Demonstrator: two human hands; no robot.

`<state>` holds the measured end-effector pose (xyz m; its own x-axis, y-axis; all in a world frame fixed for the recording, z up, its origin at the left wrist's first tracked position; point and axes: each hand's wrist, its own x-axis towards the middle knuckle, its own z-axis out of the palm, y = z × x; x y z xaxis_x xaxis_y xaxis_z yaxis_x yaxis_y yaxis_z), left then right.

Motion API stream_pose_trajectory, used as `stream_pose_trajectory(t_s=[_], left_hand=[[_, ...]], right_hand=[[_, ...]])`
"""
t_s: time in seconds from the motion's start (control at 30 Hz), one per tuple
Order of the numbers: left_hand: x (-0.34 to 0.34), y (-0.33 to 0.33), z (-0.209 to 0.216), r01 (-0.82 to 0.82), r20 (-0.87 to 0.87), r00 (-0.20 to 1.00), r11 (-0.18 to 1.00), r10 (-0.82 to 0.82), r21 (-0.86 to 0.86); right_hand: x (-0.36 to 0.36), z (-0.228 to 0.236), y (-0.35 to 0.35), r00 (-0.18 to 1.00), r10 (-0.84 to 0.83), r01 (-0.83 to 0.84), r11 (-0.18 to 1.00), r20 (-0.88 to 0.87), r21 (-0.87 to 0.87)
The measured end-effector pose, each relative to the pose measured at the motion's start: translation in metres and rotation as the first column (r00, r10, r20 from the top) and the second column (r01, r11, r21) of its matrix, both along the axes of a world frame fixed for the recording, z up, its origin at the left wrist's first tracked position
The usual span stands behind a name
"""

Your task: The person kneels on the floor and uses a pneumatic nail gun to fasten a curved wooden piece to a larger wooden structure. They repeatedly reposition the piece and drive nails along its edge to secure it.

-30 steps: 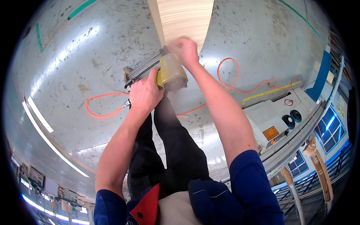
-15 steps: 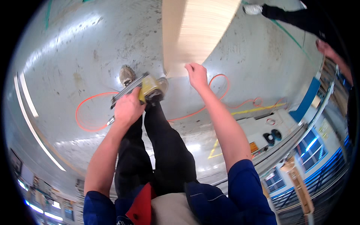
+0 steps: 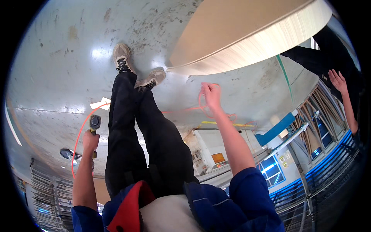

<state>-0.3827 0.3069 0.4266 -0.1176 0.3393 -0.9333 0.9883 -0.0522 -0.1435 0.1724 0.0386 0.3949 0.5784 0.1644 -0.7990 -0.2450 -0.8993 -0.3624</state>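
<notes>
We see from one head-worn fisheye camera, looking steeply down our own body to the shoes (image 3: 139, 73) and grey floor (image 3: 58, 58), forearms entering from the lower edge, near to our torso, floor farther off, straight edges bending toward the rim

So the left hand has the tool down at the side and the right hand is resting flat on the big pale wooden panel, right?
Not quite. The head view shows the right hand raised in the air, apart from the large pale wooden panel, touching nothing. The left hand does hold the black and yellow hand tool down at the side.
</notes>
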Motion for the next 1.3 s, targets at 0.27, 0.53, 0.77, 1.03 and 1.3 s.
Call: stream_pose_trajectory(t_s=[0.27,0.53,0.77,1.03,1.3], left_hand=[[-0.037,-0.049,0.008,-0.249,-0.050,0.968,0.967,0.246,-0.062],[-0.013,-0.061,0.014,-0.368,0.074,0.928,0.930,0.366,0.008],[-0.019,-0.058,0.013,-0.256,0.132,0.959,0.966,0.251,0.025],[0.002,-0.016,0.029,-0.253,0.102,0.963,0.967,0.249,0.032],[0.026,0.038,0.025,-0.147,0.155,0.980,0.979,0.125,0.141]], right_hand=[[0.064,0.019,0.101,0.937,-0.032,-0.008,0.994,0.348,0.114],[0.152,0.088,0.198,0.661,-0.214,-0.021,0.953,0.720,0.302],[0.236,0.107,0.250,0.706,-0.224,-0.020,0.942,0.672,0.334],[0.241,0.119,0.255,0.650,0.007,-0.064,0.997,0.759,0.046],[0.238,0.131,0.260,0.613,0.013,-0.042,0.999,0.790,0.016]])
